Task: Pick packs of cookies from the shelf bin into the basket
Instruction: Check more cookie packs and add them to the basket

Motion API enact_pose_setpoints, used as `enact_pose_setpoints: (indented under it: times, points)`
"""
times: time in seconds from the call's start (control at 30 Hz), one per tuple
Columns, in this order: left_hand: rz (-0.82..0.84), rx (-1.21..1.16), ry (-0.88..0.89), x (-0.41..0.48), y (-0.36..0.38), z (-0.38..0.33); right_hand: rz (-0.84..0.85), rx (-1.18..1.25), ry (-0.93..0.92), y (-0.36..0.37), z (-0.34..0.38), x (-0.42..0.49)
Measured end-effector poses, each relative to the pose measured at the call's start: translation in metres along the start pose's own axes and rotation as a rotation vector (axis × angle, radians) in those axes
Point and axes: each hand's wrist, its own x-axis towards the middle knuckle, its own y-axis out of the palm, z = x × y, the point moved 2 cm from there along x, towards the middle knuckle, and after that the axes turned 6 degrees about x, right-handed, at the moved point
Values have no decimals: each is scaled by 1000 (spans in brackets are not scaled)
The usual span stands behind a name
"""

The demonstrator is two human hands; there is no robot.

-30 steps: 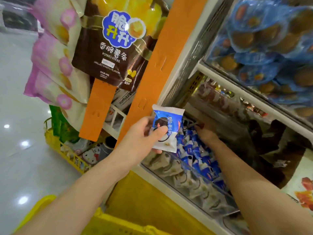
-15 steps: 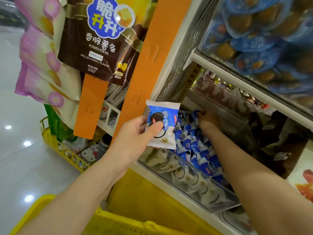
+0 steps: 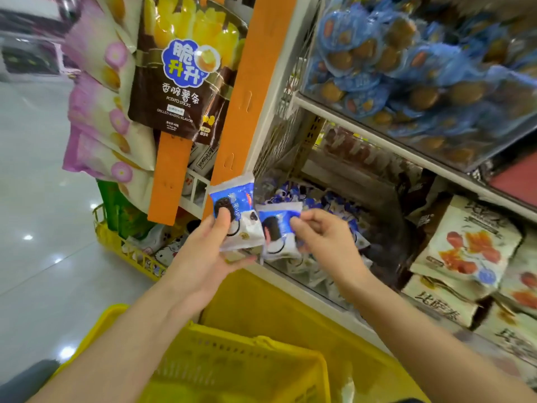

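Note:
My left hand [image 3: 209, 254] grips a blue-and-white cookie pack [image 3: 236, 210], thumb on its front, in front of the shelf bin [image 3: 328, 274]. My right hand [image 3: 328, 239] pinches a second cookie pack [image 3: 277, 231] just right of the first, the two packs nearly touching. Behind both hands the clear-fronted bin holds several more of the same packs [image 3: 316, 203]. The yellow basket [image 3: 241, 365] sits directly below my hands at the bottom of the view.
Orange hanging strips [image 3: 250, 91] carry potato-stick bags [image 3: 181, 85] to the left. An upper bin [image 3: 421, 68] holds blue-wrapped snacks. Orange-printed bags [image 3: 467, 242] lie to the right. A yellow wire rack [image 3: 128, 254] stands on the shiny floor at left.
My right hand came out of the bin holding a second cookie pack and moved next to the left hand. The view tipped down, bringing the yellow basket into sight.

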Motion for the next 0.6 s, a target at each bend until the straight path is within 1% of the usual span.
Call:
enact_pose_setpoints:
  times: [0.1, 0.17, 0.23, 0.33, 0.4, 0.5, 0.6]
  points:
    - [62, -79, -54, -16, -2, 5, 97, 107, 106, 18, 4, -22]
    - [59, -89, -91, -22, -4, 8, 139, 101, 97, 27, 7, -29]
    - [56, -49, -100, -26, -5, 7, 154, -9, 27, 33, 13, -30]
    - [62, 90, -117, -28, -3, 6, 215, -191, -43, 40, 25, -27]
    - [56, 122, -152, -28, 0, 5, 249, -216, -53, 43, 30, -25]
    - [49, 121, -194, -23, 1, 4, 182, -82, -33, 42, 32, -18]
    - [8, 138, -185, -17, 2, 2, -8, 69, -3, 26, 32, -3]
